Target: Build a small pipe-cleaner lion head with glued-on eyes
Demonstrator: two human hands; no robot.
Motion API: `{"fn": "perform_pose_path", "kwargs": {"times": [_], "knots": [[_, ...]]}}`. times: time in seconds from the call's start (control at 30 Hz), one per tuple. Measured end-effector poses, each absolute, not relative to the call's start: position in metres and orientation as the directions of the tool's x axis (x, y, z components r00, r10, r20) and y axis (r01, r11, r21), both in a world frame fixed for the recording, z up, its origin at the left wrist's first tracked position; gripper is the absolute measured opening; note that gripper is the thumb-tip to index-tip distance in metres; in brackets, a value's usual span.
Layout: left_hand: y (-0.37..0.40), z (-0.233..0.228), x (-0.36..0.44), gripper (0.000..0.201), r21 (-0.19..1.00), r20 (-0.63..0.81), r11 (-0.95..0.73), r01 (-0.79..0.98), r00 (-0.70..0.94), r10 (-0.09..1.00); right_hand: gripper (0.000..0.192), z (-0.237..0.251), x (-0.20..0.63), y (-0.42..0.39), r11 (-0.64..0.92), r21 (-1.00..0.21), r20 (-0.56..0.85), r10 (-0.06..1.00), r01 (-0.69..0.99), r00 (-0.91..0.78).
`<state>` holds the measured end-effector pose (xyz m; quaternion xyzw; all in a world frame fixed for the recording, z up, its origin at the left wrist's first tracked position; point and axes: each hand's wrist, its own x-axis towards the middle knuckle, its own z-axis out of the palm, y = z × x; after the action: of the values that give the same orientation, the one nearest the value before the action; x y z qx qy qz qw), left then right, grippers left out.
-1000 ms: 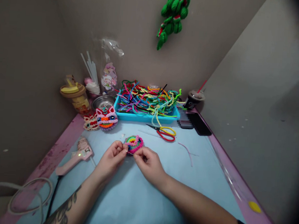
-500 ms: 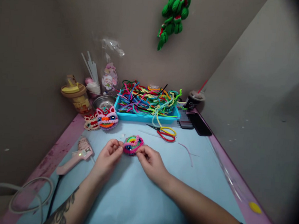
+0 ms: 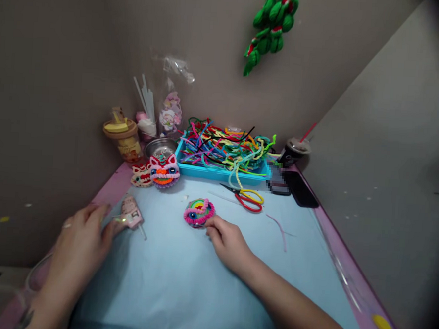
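My right hand (image 3: 228, 239) pinches the lower right edge of a small round lion head made of pipe cleaners (image 3: 198, 214), with pink trim, blue eyes and rainbow bands. It is held just over the blue table covering. Over at the left, my left hand (image 3: 85, 233) reaches over the handle of a pink hot glue gun (image 3: 131, 213), thumb and fingers apart. The hand covers much of that handle, and a small light glows on the gun's body. A finished-looking lion head (image 3: 164, 172) and a red and cream one (image 3: 141, 175) sit behind the gun.
A blue tray (image 3: 222, 174) heaped with colourful pipe cleaners stands at the back. Scissors (image 3: 249, 200) lie before it, with purple pipe-cleaner scraps (image 3: 280, 233) to their right. Two phones (image 3: 302, 189), a drink cup (image 3: 294, 151), a metal bowl (image 3: 161, 146) and a yellow-brown cup (image 3: 126, 141) line the back.
My left hand has let go of the lion head and moved left to the glue gun's handle. My right hand keeps its pinch. The view has shifted slightly left.
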<state>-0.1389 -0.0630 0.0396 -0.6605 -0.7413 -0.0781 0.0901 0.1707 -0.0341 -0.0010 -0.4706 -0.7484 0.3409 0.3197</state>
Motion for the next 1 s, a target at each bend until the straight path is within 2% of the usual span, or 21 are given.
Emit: {"fn": "perform_pose_path", "kwargs": {"times": [0.07,0.2,0.43,0.5,0.6,0.77,0.83,1.0], "knots": [[-0.065,0.026,-0.146,0.050,-0.074,0.145,0.131,0.989,-0.120,0.982,0.016,-0.004,0.169,-0.034,0.315,-0.835,0.170,0.927,0.451,-0.334],[-0.064,0.008,-0.152,0.052,-0.090,0.009,0.091,0.992,-0.091,0.996,0.015,-0.009,0.165,-0.034,0.288,-0.848,0.164,0.940,0.444,-0.298],[-0.064,0.007,-0.155,0.048,-0.023,0.040,0.079,0.997,-0.078,0.996,0.014,-0.013,0.159,-0.033,0.277,-0.855,0.153,0.942,0.438,-0.297],[-0.065,0.008,-0.156,0.046,0.044,0.088,0.089,0.995,-0.093,0.992,0.013,-0.014,0.160,-0.031,0.278,-0.853,0.158,0.944,0.442,-0.288],[-0.065,0.014,-0.155,0.043,0.234,0.145,0.060,0.970,-0.095,0.985,0.013,-0.018,0.163,-0.024,0.282,-0.845,0.173,0.948,0.454,-0.267],[-0.065,0.013,-0.129,0.035,0.578,0.146,-0.200,0.791,0.141,0.979,0.014,-0.022,0.170,-0.010,0.304,-0.829,0.207,0.946,0.470,-0.249],[-0.065,0.005,-0.112,0.034,0.657,0.159,-0.274,0.703,0.226,0.961,0.014,-0.022,0.172,-0.008,0.309,-0.831,0.217,0.946,0.463,-0.243],[-0.069,-0.013,-0.084,0.031,0.759,0.124,-0.339,0.555,0.388,0.913,0.015,-0.022,0.174,-0.009,0.343,-0.840,0.261,0.935,0.420,-0.242]]}}
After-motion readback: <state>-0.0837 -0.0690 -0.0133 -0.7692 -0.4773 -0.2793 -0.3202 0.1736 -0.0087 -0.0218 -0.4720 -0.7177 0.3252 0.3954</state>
